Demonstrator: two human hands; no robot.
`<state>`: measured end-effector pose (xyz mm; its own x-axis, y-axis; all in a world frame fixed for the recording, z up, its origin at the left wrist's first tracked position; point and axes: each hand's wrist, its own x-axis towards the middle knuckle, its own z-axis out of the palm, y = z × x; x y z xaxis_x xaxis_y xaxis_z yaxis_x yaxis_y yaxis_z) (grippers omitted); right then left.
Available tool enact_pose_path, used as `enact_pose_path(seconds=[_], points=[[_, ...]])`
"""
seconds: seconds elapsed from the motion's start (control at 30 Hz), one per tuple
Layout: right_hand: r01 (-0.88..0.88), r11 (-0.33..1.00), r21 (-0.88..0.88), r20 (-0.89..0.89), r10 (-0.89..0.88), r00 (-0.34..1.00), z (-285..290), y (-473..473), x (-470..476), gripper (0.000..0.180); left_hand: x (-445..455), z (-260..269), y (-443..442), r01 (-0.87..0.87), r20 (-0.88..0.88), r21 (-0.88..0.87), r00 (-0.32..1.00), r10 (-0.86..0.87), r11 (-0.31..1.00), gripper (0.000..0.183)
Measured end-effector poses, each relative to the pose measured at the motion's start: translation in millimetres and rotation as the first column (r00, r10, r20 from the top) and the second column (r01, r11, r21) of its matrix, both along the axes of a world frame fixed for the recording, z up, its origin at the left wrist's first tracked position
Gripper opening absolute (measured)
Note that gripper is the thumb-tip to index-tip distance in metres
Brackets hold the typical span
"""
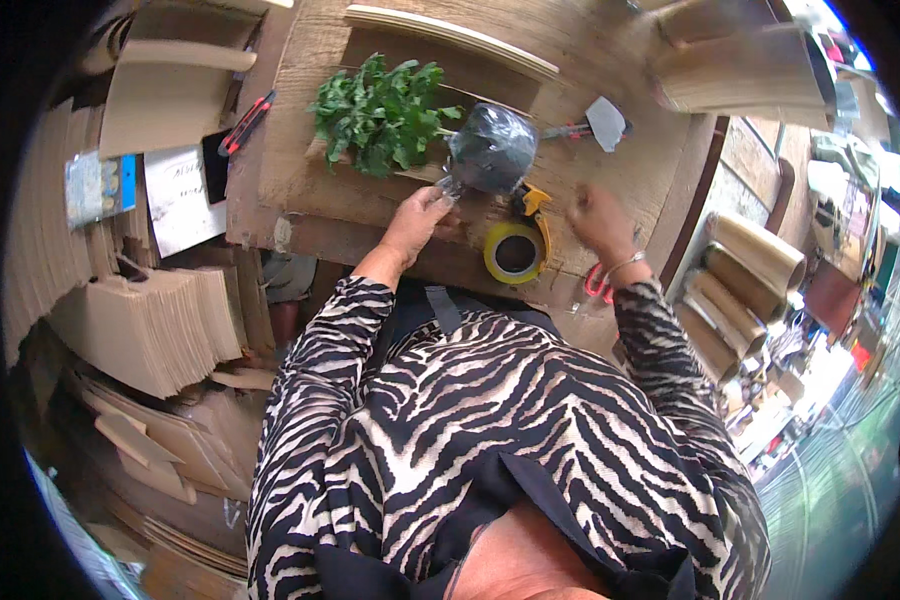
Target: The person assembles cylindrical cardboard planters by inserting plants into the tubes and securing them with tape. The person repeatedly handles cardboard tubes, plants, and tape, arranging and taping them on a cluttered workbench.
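A leafy green plant (382,112) lies on its side on cardboard atop the wooden table (660,180). Its root ball or pot (495,148), dark inside clear plastic film, points to the right. My left hand (418,219) pinches gathered plastic at the near side of that bundle. My right hand (600,225) is raised to the right of a tape dispenser, slightly blurred; whether its fingers hold anything cannot be told. The yellow tape dispenser (537,210) with its roll of tape (511,253) rests just below the bundle.
A red utility knife (247,122) lies at the table's left edge. Red-handled scissors (597,283) are near my right wrist. A grey piece (606,124) covers part of another tool. Stacked cardboard (150,330) stands left; cardboard rolls (757,255) sit right.
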<state>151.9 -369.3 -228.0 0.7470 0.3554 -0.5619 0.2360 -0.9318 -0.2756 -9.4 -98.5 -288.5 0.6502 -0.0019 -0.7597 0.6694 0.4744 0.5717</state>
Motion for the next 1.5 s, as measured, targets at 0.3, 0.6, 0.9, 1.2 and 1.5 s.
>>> enact_pose_path(seconds=[0.3,0.6,0.9,1.2,1.5], points=[[0.173,0.968,-0.180,-0.165,-0.203,0.965,-47.0,-10.1,-103.1,0.061,9.5,-4.7,-10.7,0.133,0.013,0.433,0.988,-0.154,0.891,0.030],[0.061,0.932,-0.357,-0.049,-0.084,0.995,17.2,-92.5,-46.1,0.049,2.5,-5.8,-22.5,-0.120,-0.026,0.259,0.991,0.131,0.958,0.018],[0.083,0.910,0.406,-0.167,-0.016,0.986,-47.2,114.6,106.3,0.080,47.7,-6.7,-33.5,-0.646,0.116,-0.030,0.755,0.645,0.762,0.025],[-0.143,0.936,0.322,-0.169,0.206,0.964,-53.8,131.5,67.9,0.103,12.0,-60.3,-27.8,-0.417,0.038,-0.332,0.890,0.454,0.846,0.039],[-0.010,0.876,0.482,-0.342,0.199,0.918,-31.6,123.5,55.7,0.086,11.8,-59.3,-27.0,-0.285,0.145,-0.311,0.929,0.341,0.907,0.046]])
